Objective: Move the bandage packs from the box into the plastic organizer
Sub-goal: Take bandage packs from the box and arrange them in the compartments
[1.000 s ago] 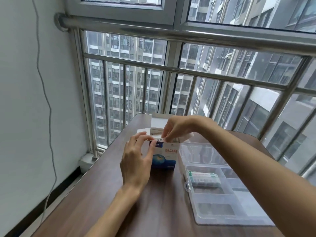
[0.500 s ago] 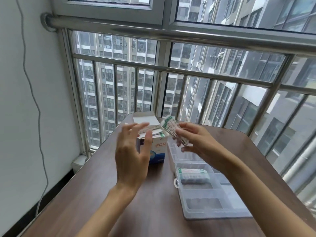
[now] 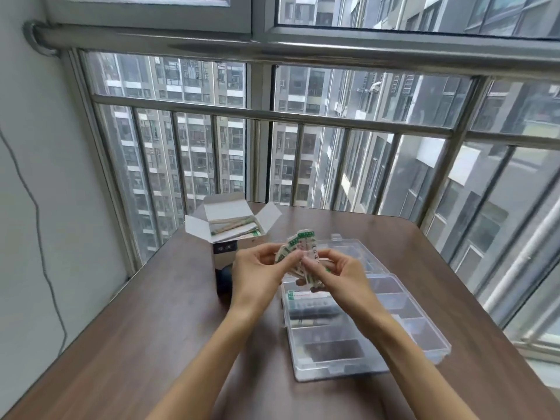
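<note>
Hands meet above the table's [image 3: 127, 344] middle: left hand [image 3: 257, 275] and right hand [image 3: 339, 272] both pinch one fanned bunch of bandage packs [image 3: 298, 247], over the one plastic organizer [image 3: 357, 334]. One open box [image 3: 225, 234] stands near the far edge, more packs inside.

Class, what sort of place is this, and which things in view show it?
Probably an enclosed high-rise flat balcony: steel window railing, grey tower blocks outside the glass, and a brown wooden table against it.
</note>
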`<state>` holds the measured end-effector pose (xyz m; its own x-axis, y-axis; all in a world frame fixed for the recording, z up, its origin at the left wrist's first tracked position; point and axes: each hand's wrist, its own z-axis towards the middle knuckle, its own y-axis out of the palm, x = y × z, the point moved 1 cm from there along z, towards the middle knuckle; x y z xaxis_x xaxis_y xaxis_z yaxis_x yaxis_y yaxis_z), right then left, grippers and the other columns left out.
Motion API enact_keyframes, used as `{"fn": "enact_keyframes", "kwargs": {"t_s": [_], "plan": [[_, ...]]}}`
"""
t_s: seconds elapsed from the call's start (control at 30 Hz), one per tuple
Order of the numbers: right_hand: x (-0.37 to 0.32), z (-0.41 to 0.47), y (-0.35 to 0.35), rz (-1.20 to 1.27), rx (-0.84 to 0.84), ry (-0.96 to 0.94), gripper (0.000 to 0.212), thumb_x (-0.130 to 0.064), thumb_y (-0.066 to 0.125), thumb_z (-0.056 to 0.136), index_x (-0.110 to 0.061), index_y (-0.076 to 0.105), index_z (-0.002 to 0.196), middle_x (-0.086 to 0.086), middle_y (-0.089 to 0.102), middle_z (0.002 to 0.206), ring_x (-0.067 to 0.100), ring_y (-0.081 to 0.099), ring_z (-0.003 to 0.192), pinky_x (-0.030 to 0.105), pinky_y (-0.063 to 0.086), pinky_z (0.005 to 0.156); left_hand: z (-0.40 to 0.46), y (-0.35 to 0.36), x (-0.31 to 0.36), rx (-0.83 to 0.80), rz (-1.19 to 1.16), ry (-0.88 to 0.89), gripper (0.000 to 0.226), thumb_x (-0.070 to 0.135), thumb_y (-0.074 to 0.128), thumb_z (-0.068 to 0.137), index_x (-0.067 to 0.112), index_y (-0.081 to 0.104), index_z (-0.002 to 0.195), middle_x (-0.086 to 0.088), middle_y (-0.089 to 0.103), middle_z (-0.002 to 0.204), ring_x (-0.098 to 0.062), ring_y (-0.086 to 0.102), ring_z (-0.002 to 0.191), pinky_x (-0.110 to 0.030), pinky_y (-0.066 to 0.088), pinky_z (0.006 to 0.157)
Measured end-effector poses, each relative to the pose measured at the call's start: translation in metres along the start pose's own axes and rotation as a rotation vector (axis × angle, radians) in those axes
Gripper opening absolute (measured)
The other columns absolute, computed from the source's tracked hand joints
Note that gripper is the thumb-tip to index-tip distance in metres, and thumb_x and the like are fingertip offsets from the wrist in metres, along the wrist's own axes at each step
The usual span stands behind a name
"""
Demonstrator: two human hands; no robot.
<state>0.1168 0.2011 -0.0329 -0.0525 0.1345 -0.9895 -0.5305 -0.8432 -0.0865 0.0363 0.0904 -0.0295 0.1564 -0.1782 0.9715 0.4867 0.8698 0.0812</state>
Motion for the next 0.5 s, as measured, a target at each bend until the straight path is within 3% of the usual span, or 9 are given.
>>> {"fn": "enact_keyframes", "kwargs": {"t_s": [0.2,0.37,0.5], "plan": [[0.0005,0.0049,-0.0030,0.171,0.050,0.025,0.015,-0.016,0.060,0.090,-0.007,0.059,0.103,0.006,0.075,0.084,0.019,0.072,0.071,0.019,0.051,0.057,0.0044,-0.0004,-0.0023,-0.126,-0.038,-0.079,0.023,0.011,0.071,0.083,0.021,0.069,0.104,0.006,0.076,0.089,0.001,0.067,0.076,-0.012,0.045,0.053],[0.0031,0.0056,-0.0048,0.245,0.099,0.034,0.013,-0.018,0.067,0.083,-0.010,0.067,0.095,0.004,0.075,0.089,0.017,0.070,0.085,0.023,0.055,0.074,0.0038,0.0001,-0.0005,0.033,-0.110,-0.052,0.011,0.013,0.078,0.076,0.018,0.074,0.085,0.001,0.075,0.078,0.001,0.062,0.063,-0.011,0.041,0.049],[0.0051,0.0060,-0.0072,0.306,0.109,0.023,0.016,-0.018,0.068,0.082,-0.011,0.070,0.096,0.007,0.074,0.095,0.020,0.069,0.093,0.027,0.052,0.081,-0.0001,0.0004,-0.0010,-0.085,-0.126,-0.123,0.007,0.021,0.072,0.081,0.019,0.074,0.087,-0.001,0.075,0.081,-0.003,0.067,0.070,-0.013,0.049,0.057]]}}
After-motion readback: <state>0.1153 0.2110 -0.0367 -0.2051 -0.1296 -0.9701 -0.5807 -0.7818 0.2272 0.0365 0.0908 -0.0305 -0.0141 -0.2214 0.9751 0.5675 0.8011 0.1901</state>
